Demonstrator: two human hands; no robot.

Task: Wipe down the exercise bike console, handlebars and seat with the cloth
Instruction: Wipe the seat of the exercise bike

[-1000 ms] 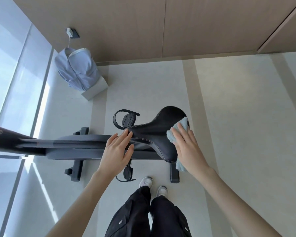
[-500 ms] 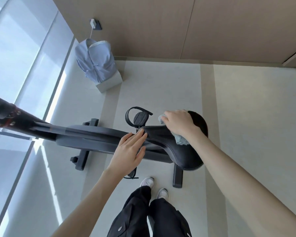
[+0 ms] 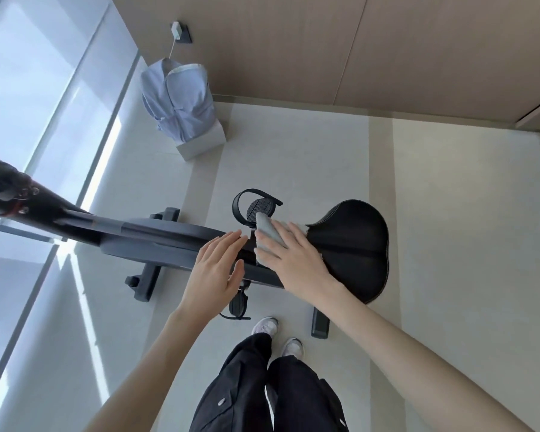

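Now cloth (image 3: 267,233) slid forward, seat (image 3: 353,244) nose

**Bike Across the Floor**

The exercise bike (image 3: 156,241) spans the floor (image 3: 434,213), with the seat (image 3: 356,244) at its 3 o'clock end. The right hand (image 3: 296,263) lies on the cloth (image 3: 267,232) at the seat's 9 o'clock tip. The left hand (image 3: 214,269) sits just beside it, at 9 o'clock. A pedal (image 3: 258,210) lies at the cloth's 12 o'clock, and a shirt (image 3: 178,101) is farther off at 11.

Both arms reach forward, the left hand (image 3: 217,269) and right hand (image 3: 293,260) flat, palms down, fingers straight.
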